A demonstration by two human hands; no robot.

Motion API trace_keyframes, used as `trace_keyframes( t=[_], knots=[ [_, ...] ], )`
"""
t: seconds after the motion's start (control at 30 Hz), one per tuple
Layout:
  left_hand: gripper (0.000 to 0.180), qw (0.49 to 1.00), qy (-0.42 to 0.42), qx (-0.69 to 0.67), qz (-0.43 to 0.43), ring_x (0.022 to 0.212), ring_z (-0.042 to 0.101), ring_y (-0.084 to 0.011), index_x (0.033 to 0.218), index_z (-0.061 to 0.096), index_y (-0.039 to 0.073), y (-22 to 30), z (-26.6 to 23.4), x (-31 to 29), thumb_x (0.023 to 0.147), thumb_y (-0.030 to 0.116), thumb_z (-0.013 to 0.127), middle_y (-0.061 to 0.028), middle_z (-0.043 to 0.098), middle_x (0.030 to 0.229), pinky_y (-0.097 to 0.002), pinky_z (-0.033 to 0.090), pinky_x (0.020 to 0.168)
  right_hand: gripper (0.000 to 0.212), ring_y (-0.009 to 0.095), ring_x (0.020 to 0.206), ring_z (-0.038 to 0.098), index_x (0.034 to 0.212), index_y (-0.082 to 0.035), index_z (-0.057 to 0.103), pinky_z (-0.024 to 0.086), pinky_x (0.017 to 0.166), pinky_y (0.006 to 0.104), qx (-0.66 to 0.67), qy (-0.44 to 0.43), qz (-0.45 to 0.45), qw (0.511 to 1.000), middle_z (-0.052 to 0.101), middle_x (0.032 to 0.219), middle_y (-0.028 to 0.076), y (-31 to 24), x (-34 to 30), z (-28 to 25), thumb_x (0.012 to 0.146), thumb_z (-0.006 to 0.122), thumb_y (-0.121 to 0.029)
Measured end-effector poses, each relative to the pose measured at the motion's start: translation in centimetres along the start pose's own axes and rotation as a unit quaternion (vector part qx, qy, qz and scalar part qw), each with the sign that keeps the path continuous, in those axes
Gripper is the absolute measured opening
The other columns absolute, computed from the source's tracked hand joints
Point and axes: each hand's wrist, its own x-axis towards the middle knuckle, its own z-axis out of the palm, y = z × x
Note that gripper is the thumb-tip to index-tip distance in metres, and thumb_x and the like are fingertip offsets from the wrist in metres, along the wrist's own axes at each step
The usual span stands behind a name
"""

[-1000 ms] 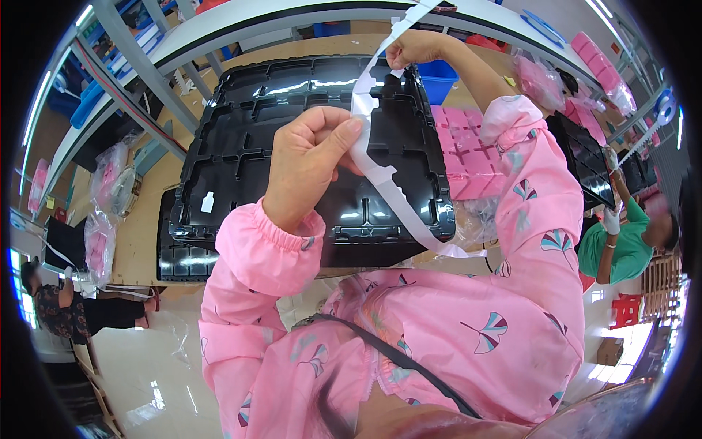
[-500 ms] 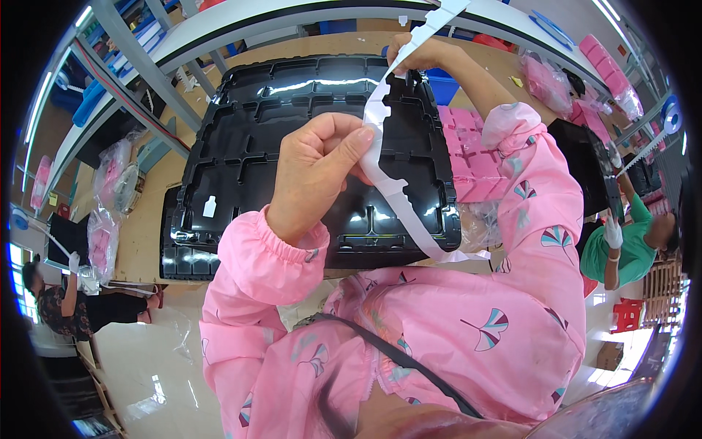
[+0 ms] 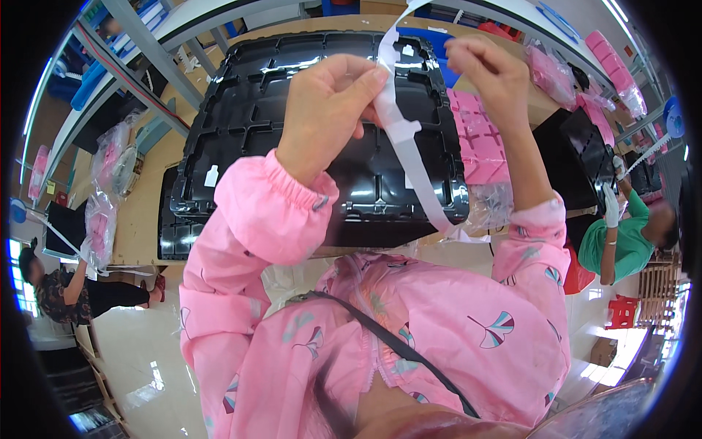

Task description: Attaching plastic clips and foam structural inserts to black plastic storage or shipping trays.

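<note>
One co-worker (image 3: 64, 296) in a dark floral top stands at the far left, a white glove (image 3: 85, 251) held near a clear bag of pink pieces (image 3: 101, 230) on the brown tabletop (image 3: 142, 219). Next, a lower black tray (image 3: 179, 241) juts out from under the big moulded black tray (image 3: 238, 139) in front of me, and a small white label (image 3: 211, 175) lies flat on the upper one's left part. Over the middle I have my left hand (image 3: 322, 117), thumb and fingers pinching a long white label strip (image 3: 414, 168), which rises past the tray's far edge and, below my grip, slants down rightward to the near right corner. Just right of its upper stretch a second white label (image 3: 407, 50) sits on the tray, with a blue bin (image 3: 433, 40) beyond. My right hand (image 3: 490, 77) is up, apart from the strip, its fingers curled in; I cannot tell whether anything is between them. Pink foam blocks (image 3: 475, 139) lie beside the tray, crumpled clear film (image 3: 488, 208) nearer me. At the far right are a shiny black tray (image 3: 578, 150), another person (image 3: 625, 245) in green and a red stool (image 3: 621, 311).
</note>
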Motion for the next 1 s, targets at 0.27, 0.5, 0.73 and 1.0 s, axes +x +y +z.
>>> trace_keyframes(
  t=[0.27,0.5,0.73,1.0],
  knots=[
    [0.022,1.000,-0.016,0.009,0.015,0.053,0.055,-0.0049,0.090,0.060,0.000,0.1,0.7,0.5,0.081,0.020,0.062,-0.0027,0.061,0.068,-0.0153,0.036,0.039,0.026,0.021,0.072,0.056,0.087,-0.006,0.063,0.045,0.059,0.0269,-0.160,-0.084,-0.213,0.960,0.056,0.081,0.006,-4.4,-4.0,3.4,0.062,0.072,-0.008],
    [0.020,1.000,-0.025,-0.006,-0.005,0.050,0.054,-0.0039,0.088,0.060,0.000,-0.3,0.4,0.4,0.081,0.019,0.062,-0.0030,0.060,0.066,-0.0142,0.035,0.037,0.020,0.020,0.063,0.054,0.071,-0.007,0.059,0.043,0.052,0.0289,-0.267,-0.028,-0.347,0.898,0.056,0.075,0.003,-4.3,-4.4,4.5,0.056,0.071,-0.008],
    [0.020,0.999,-0.007,-0.036,-0.005,0.047,0.052,-0.0039,0.088,0.059,-0.001,-0.8,-0.5,0.5,0.082,0.018,0.061,-0.0028,0.059,0.064,-0.0145,0.036,0.037,0.018,0.021,0.062,0.054,0.072,-0.006,0.060,0.043,0.054,0.0270,-0.224,-0.042,-0.389,0.892,0.055,0.071,0.004,-4.9,-4.2,5.2,0.057,0.071,-0.006],
    [0.016,0.990,-0.082,-0.107,0.030,0.052,0.051,-0.0035,0.088,0.060,0.002,0.3,-1.1,-1.3,0.083,0.018,0.058,0.0002,0.058,0.067,-0.0148,0.037,0.042,0.016,0.007,0.066,0.053,0.081,0.001,0.061,0.043,0.058,0.0219,-0.057,-0.144,-0.040,0.987,0.059,0.072,0.003,1.2,3.2,5.2,0.078,0.058,-0.015]
  ],
)
